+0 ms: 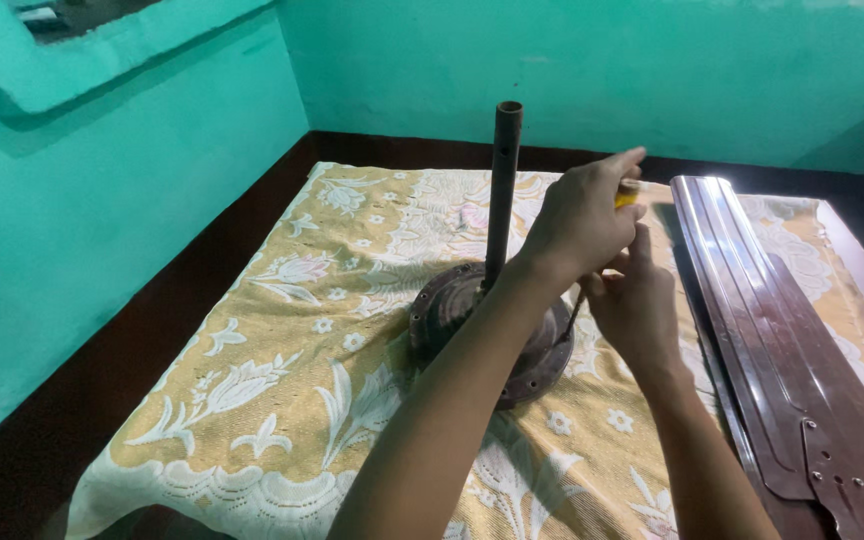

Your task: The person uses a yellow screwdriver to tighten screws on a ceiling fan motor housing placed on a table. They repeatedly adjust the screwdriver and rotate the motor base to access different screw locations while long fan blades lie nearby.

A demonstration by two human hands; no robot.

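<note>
Both hands meet beside the round rusty motor hub [452, 310]: left hand [577, 225] clamps the yellow-handled screwdriver [627, 196], right hand [637, 305] pinches its thin shaft

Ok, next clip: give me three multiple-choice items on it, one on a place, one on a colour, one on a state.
1. Where do the fan blades lie?
A. right of the motor hub
B. left of it
C. on the floor

2. What colour are the walls?
A. white
B. turquoise
C. grey

3. How does the rod on the motor hub stand?
A. flat
B. upright
C. snapped

A, they sit at the cloth's right edge; B, both walls are turquoise; B, it rises straight from the hub beside the left hand.
</note>
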